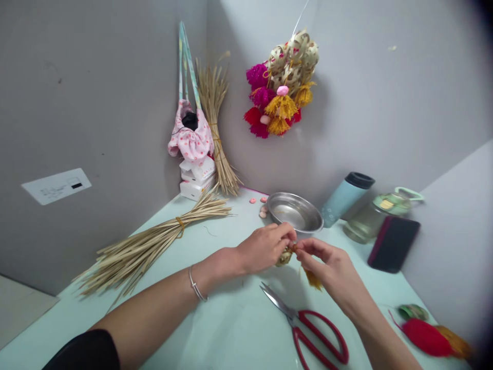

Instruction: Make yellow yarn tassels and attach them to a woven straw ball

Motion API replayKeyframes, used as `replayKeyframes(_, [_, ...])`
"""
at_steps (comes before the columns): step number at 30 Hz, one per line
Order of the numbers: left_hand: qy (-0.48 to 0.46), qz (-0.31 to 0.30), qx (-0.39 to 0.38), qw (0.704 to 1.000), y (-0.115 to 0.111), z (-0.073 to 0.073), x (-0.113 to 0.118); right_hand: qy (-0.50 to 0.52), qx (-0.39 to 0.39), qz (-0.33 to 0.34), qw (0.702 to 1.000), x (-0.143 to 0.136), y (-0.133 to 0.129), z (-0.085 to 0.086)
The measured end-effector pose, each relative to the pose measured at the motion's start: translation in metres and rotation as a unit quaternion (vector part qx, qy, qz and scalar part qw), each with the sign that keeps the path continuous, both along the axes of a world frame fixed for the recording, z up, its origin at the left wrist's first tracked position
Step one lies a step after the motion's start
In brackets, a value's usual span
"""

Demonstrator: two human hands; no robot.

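My left hand is closed, with a small woven straw ball under its fingertips, mostly hidden by the hand. Close beside it, my right hand pinches an orange-yellow yarn tassel near its top, and the tassel's loose end hangs below the fingers. The fingertips of both hands nearly meet at the ball's edge. How the yarn and ball are joined there is too small to make out. Just below the hands lie scissors with red handles, their blades pointing up and left.
A steel bowl stands behind my hands, with several pink beads beside it. Straw strips lie tied at left. A blue tumbler, a bottle, a phone and red yarn are at right. Tasselled woven balls hang above.
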State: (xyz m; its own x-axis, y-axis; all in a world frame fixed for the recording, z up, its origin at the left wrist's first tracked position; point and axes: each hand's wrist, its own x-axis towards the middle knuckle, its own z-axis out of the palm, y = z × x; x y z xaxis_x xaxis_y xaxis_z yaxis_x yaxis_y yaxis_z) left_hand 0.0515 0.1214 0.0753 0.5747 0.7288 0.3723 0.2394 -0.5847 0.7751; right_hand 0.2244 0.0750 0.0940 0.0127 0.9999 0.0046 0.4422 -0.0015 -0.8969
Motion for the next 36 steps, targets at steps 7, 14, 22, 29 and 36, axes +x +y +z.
replayKeyframes(7, [-0.117,-0.014,-0.155,0.981,0.005,0.001,-0.001,-0.090,0.177,-0.006,0.980,-0.003,-0.001,-0.005])
replayKeyframes(14, [-0.226,-0.044,-0.262,0.937,0.010,-0.001,0.002,-0.089,0.255,-0.008,0.963,-0.008,-0.003,-0.007])
replayKeyframes(22, [-0.236,-0.119,-0.342,0.902,0.015,0.007,-0.007,-0.014,0.199,0.004,0.980,-0.009,-0.005,-0.003])
replayKeyframes(29, [-0.205,-0.159,-0.361,0.896,0.014,0.013,-0.013,0.115,0.081,0.018,0.990,-0.005,-0.005,0.000])
replayKeyframes(36, [-0.229,-0.132,-0.338,0.903,0.012,0.025,-0.017,0.144,0.068,0.028,0.987,-0.006,-0.002,-0.002])
